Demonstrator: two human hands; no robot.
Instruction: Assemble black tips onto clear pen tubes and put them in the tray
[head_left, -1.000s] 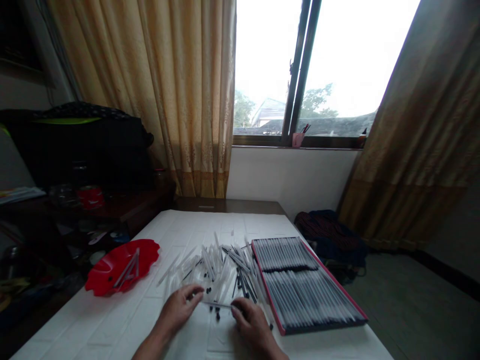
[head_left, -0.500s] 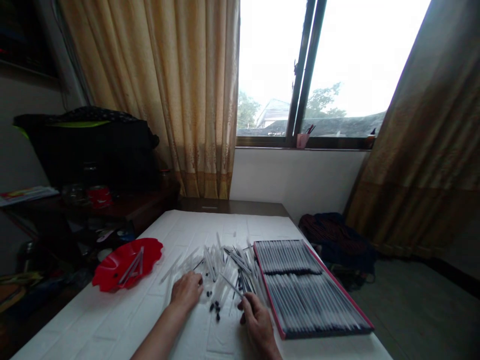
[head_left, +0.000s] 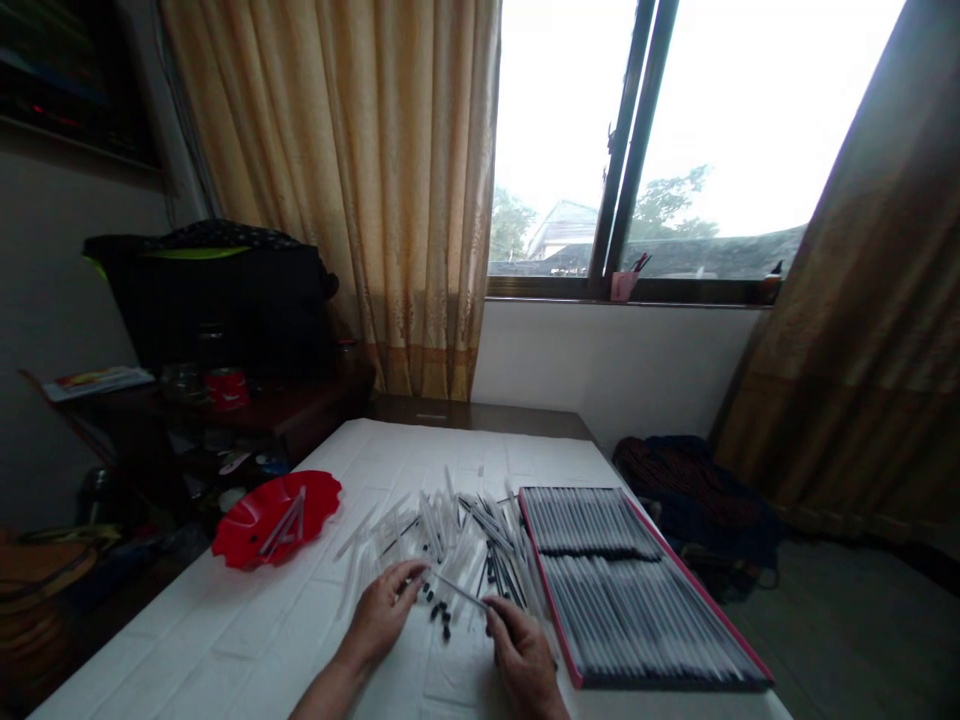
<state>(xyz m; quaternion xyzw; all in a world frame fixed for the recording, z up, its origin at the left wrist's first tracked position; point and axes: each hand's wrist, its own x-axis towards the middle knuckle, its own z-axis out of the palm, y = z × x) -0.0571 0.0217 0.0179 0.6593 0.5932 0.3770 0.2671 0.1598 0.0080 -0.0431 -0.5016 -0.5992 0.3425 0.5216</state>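
My right hand (head_left: 523,653) is closed around one thin clear pen tube (head_left: 459,591), which points up and to the left. My left hand (head_left: 384,612) rests on the white table (head_left: 247,640) with its thumb and fingers pinched close to the far end of that tube, among small black caps (head_left: 439,606). What the left fingers hold is too small to make out. A loose heap of clear tubes and dark refills (head_left: 450,535) lies just beyond both hands.
A red-rimmed flat box (head_left: 637,585) packed with rows of pens lies to the right of the heap. A red wavy dish (head_left: 276,515) holding a few tubes sits at the left. A dark cluttered side table stands left; curtains and a window are behind.
The view has shifted left. My left hand left the heap and came to the tube's tip, fingers pinched. My right hand kept hold of the tube, which has tilted.
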